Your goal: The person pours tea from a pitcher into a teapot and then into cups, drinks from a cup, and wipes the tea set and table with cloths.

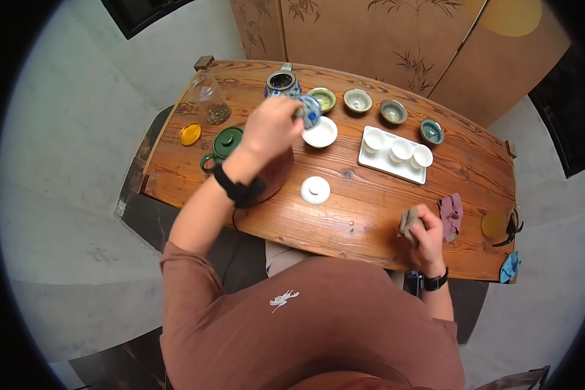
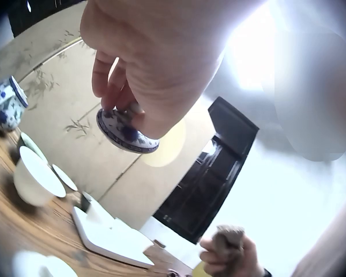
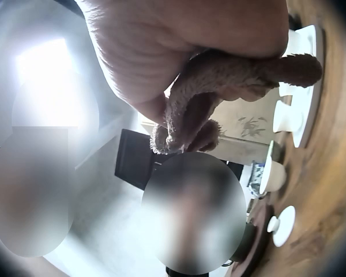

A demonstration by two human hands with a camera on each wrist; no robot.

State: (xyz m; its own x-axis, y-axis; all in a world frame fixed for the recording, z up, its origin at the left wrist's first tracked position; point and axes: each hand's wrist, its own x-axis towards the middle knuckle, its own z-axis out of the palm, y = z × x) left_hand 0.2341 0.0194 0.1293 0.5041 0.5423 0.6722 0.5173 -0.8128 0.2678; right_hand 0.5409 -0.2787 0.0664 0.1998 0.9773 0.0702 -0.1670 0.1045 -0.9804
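Observation:
The left hand [image 1: 271, 130] pinches the knob of a blue-and-white lid [image 1: 311, 111], held in the air just right of the open blue-and-white teapot [image 1: 283, 82]. In the left wrist view the lid [image 2: 126, 131] hangs tilted below the fingertips of the left hand [image 2: 155, 63]. Over the table's front right part, the right hand [image 1: 428, 235] grips a folded brown-grey cloth [image 1: 409, 225]. The cloth [image 3: 202, 98] bunches under the fingers of the right hand [image 3: 190, 29] in the right wrist view.
A white bowl [image 1: 320, 133] and white lid [image 1: 315, 190] stand mid-table, a green teapot [image 1: 227, 142] left. Several small bowls line the back; a white tray [image 1: 392, 171] holds three cups. Glass jar [image 1: 217, 112], orange lid [image 1: 190, 134], pink cloth [image 1: 451, 216], amber pitcher [image 1: 494, 224] and blue cloth [image 1: 509, 266] lie around.

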